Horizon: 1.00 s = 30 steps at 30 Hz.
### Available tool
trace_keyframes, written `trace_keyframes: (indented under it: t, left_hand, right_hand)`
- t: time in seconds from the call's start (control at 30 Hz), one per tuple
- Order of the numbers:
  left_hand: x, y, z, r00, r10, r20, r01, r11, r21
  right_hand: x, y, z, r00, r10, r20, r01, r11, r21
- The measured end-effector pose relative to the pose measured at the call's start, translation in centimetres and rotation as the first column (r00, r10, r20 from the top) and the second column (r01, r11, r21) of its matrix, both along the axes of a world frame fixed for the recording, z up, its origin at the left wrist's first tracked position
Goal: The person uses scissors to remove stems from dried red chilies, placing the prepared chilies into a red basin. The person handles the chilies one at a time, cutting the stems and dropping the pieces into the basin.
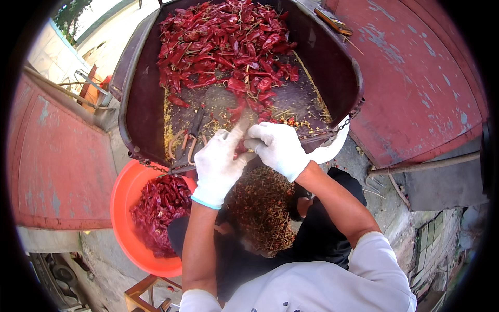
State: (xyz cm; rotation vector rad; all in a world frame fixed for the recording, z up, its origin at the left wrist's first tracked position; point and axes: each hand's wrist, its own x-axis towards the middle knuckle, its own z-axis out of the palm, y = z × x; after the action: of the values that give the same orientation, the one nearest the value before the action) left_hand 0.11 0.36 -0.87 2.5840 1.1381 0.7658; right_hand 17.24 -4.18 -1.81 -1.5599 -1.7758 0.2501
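Note:
Both hands wear white knit gloves and meet over the front edge of a dark metal cart bed [308,91]. My left hand [220,160] holds a dried red chili pepper [240,149], mostly hidden between its fingers and palm. The fingers of my right hand [275,146] are bent together against it; whether they grip the stem is hidden. Beyond them, a large heap of dried red chili peppers [226,43] fills the back of the bed. Below the hands, a pile of stems and scraps [265,210] lies between my legs.
An orange plastic basin [122,218] at the left holds red peppers [163,210]. A hand rake [191,136] lies in the bed near its front edge. Chains [344,125] hang at its front corners. Red metal doors [417,78] stand to the right, and a wooden stool [142,292] at lower left.

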Motion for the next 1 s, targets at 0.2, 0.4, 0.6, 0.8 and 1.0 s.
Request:
trace_keyframes:
  t: [0.2, 0.4, 0.6, 0.8, 1.0]
  left_hand:
    - [0.5, -0.2, -0.8, 1.000, -0.009, -0.003, 0.009, 1.000, -0.015]
    - [0.5, 0.3, -2.1, 0.998, -0.032, 0.050, 0.030, 0.999, 0.029]
    - [0.8, 0.5, -2.9, 0.961, -0.071, 0.268, 0.066, 0.997, 0.028]
    - [0.9, 0.0, -2.2, 0.903, -0.017, 0.429, 0.134, 0.961, -0.242]
    - [0.6, 0.3, -3.0, 0.955, -0.067, 0.288, 0.055, 0.997, 0.049]
  right_hand:
    - [-0.2, -0.4, 0.1, 0.998, -0.004, 0.063, -0.002, 0.996, 0.087]
    - [0.0, -0.6, 0.3, 0.999, -0.031, -0.018, 0.033, 0.997, 0.073]
    - [-0.1, 0.1, -0.1, 0.768, -0.093, -0.634, -0.035, 0.982, -0.186]
    - [0.2, 0.1, -0.1, 0.327, -0.224, -0.918, -0.239, 0.920, -0.310]
    - [-0.8, -0.8, 1.0, 0.962, -0.046, -0.269, 0.083, 0.989, 0.125]
